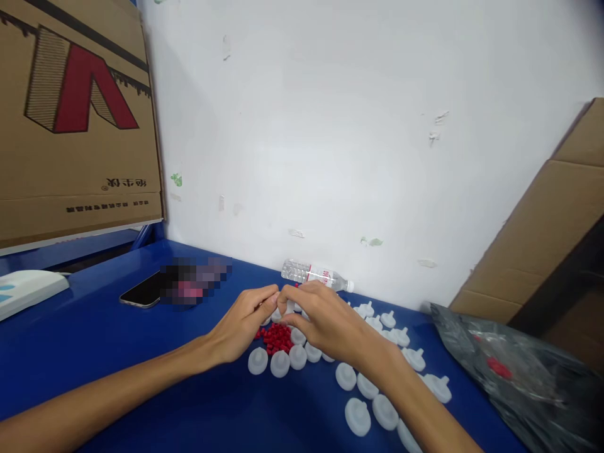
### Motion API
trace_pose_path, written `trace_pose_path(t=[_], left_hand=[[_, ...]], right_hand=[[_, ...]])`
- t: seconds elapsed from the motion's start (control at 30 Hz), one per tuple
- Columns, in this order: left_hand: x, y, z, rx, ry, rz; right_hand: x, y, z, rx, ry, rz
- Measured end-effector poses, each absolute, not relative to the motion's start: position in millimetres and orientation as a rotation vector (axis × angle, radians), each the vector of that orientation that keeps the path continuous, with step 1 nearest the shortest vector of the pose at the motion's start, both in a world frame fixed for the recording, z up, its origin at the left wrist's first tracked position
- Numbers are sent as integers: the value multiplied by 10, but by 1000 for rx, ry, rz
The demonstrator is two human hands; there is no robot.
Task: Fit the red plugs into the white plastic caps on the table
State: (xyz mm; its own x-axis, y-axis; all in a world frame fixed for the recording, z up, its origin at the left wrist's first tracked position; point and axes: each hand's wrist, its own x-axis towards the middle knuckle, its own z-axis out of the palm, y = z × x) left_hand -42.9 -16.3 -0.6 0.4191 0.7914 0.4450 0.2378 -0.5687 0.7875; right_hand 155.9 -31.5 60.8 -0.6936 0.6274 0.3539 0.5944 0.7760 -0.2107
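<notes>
My left hand (245, 321) and my right hand (325, 321) meet at the fingertips above the blue table. Both have their fingers closed in a pinch, and whatever they hold is mostly hidden. A bit of white shows between the right fingers, but I cannot tell if it is held or lies behind. Below them is a pile of small red pieces (277, 340). Round white plastic caps with a short stem, such as this white cap (280, 363), lie around the pile. More white caps (357, 416) spread out under and beside my right forearm.
A clear water bottle (316, 274) lies against the white wall. Left of my hands are a phone (141, 290) and a white device (31, 292). A grey plastic bag (523, 377) with red pieces lies right. Cardboard boxes (75, 157) flank both sides.
</notes>
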Motion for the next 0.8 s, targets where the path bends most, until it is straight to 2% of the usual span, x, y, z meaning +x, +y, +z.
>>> trace_pose_path(t=[0.13, 0.33, 0.47, 0.57, 0.67, 0.8], left_hand=[[-375, -155, 2, 1672, 789, 1138], [-301, -185, -21, 1288, 691, 1096], [-382, -147, 42, 1181, 679, 1175], [-503, -9, 104, 1262, 804, 1337], [-564, 70, 120, 1525, 942, 1450], [-503, -55, 53, 2109, 1075, 1273]], right_hand=[[1548, -301, 620, -815, -2612, -41], [1421, -315, 588, -707, -2676, -742], [1470, -300, 669, -618, -2571, -934], [1734, -144, 747, -756, -2423, -868], [2071, 102, 709, -1188, -2156, -461], [2325, 365, 440, -1301, -2147, -313]])
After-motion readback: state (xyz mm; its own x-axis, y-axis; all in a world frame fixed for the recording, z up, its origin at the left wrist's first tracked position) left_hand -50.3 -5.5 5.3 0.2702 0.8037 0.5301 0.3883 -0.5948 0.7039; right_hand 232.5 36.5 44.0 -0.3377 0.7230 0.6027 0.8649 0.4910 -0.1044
